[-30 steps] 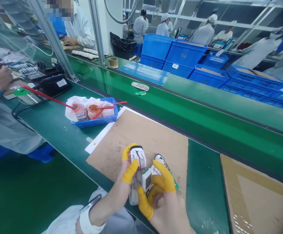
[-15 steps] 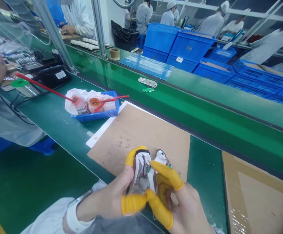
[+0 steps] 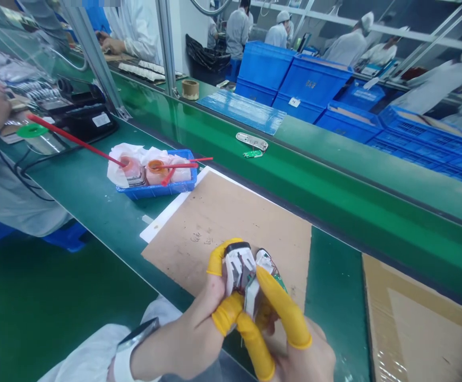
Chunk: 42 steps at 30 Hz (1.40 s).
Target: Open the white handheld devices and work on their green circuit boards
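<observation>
Left hand (image 3: 185, 339) and right hand (image 3: 302, 355) have closed in, now firmly gripping the white casing (image 3: 238, 269) and wired white part (image 3: 253, 297) pressed side by side.

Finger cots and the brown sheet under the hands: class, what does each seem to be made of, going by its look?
The finger cots look like thin yellow latex or similar rubber, matte and stretched snugly over the fingers. The brown sheet looks like matte cardboard, with scuffs and pen marks, though its inner structure doesn't show.

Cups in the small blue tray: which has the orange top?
The right cup, with a red stick lying across it; the left cup looks pink and has a long red stick reaching into it.
</observation>
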Each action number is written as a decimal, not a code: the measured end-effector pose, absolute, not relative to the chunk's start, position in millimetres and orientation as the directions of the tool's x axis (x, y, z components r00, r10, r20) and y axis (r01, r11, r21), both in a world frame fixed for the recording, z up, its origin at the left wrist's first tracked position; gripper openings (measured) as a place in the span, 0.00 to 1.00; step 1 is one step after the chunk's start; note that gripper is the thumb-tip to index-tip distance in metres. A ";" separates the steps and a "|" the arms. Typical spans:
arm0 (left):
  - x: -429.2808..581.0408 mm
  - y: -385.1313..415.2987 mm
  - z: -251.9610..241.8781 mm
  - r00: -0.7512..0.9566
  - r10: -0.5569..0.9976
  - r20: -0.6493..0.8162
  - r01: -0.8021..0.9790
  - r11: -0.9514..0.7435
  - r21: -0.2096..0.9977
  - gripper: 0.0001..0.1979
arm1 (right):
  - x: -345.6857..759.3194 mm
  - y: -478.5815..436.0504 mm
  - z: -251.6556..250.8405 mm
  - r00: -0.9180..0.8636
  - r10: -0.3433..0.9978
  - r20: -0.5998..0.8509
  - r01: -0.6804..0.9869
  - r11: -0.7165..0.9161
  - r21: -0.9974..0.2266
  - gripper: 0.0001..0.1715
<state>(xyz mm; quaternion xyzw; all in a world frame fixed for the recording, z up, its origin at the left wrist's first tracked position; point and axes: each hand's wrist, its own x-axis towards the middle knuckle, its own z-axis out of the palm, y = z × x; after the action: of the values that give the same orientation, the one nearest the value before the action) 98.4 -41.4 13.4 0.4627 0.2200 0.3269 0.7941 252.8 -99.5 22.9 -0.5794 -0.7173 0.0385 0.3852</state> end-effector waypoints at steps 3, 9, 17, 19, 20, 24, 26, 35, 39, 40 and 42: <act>111.5 -44.0 13.9 0.671 0.741 0.019 -0.502 0.435 0.747 0.21 | 257.0 -97.0 34.8 -0.097 0.855 0.509 0.844 0.342 -0.413 0.31; 114.3 -41.9 38.8 0.664 0.710 -0.236 -0.401 0.604 0.689 0.22 | 260.9 -89.8 46.1 -0.192 0.855 0.481 0.868 0.377 -0.323 0.28; 120.2 -39.5 21.3 0.627 0.670 -0.398 -0.447 0.727 0.521 0.25 | 277.5 -66.9 56.2 -0.392 0.742 0.544 0.873 0.487 -0.036 0.15; 124.9 -36.1 24.9 0.648 0.662 -0.377 -0.456 0.733 0.504 0.26 | 278.2 -64.9 55.2 -0.388 0.736 0.554 0.862 0.503 -0.064 0.15; 127.1 -34.1 27.8 0.664 0.657 -0.356 -0.459 0.734 0.501 0.26 | 277.9 -64.4 54.9 -0.384 0.742 0.550 0.861 0.503 -0.077 0.15; 130.4 -30.2 33.0 0.684 0.651 -0.328 -0.447 0.730 0.517 0.27 | 275.8 -61.8 56.4 -0.388 0.756 0.528 0.862 0.500 -0.082 0.16; 128.3 -31.8 30.1 0.679 0.656 -0.330 -0.423 0.717 0.555 0.26 | 275.2 -59.8 57.2 -0.380 0.763 0.522 0.870 0.487 -0.079 0.16; 132.8 -29.3 39.9 0.600 0.681 -0.419 -0.206 0.638 0.742 0.25 | 271.8 -65.1 43.5 -0.076 0.880 0.470 0.751 0.360 -0.553 0.17; 141.4 -29.7 42.9 0.522 0.845 -0.119 -0.394 0.362 0.845 0.15 | 268.0 -75.0 35.3 0.205 0.910 0.361 0.574 0.187 -0.797 0.21; 143.0 -31.3 42.4 0.466 0.881 -0.084 -0.413 0.300 0.860 0.14 | 266.2 -76.8 33.7 0.191 0.932 0.307 0.528 0.166 -0.833 0.17; 145.0 -35.7 40.4 0.409 0.910 -0.066 -0.403 0.245 0.882 0.13 | 261.8 -79.1 30.9 0.079 0.975 0.206 0.468 0.146 -0.872 0.14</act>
<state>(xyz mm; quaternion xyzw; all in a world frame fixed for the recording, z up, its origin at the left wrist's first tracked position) 145.0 -35.7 40.4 0.4172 0.3039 0.4510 0.7282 261.8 -79.1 30.9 -0.5871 -0.6147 0.2872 0.4416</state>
